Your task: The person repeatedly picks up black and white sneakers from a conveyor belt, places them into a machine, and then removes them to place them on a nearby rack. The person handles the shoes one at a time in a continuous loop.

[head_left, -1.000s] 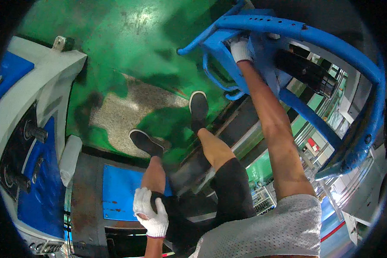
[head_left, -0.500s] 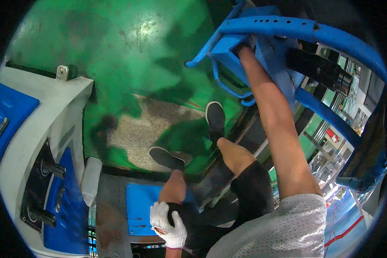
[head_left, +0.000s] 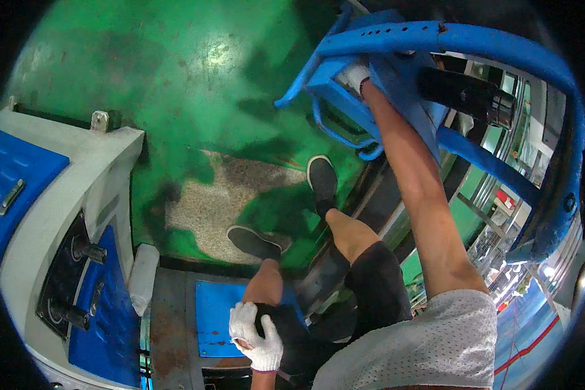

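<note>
Blue box (head_left: pixel 342 99) sits partly behind a curved tube (head_left: pixel 494 41).

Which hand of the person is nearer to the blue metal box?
Right. The right hand is at the opening of the blue metal box; the left hand is on the left leg, well away from it.

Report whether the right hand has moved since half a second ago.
Yes: the right hand has drawn partway back out of the blue box, its white glove showing again.
</note>
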Available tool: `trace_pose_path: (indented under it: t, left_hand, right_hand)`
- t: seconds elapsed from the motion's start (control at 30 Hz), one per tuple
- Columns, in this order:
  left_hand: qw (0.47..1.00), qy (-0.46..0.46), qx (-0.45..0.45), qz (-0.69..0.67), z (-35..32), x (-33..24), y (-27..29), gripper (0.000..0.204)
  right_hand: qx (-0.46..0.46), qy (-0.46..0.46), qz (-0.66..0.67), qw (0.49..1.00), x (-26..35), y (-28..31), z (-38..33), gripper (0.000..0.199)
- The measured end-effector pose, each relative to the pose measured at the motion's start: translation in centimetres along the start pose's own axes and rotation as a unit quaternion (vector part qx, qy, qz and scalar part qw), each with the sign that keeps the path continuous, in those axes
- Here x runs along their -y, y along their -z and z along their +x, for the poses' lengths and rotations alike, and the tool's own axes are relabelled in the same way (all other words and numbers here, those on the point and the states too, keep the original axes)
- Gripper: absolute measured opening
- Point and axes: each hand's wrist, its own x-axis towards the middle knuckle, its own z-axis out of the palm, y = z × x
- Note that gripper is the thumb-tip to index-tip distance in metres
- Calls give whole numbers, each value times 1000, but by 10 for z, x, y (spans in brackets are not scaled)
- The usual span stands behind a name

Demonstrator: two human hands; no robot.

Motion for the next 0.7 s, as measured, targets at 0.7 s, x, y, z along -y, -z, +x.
trace_pose_path:
  t: [0.7]
  left_hand:
    - [999,36,-21,-22,-43,-20,-27,24]
  right_hand:
    - [40,124,135,982,11,53,-157,24]
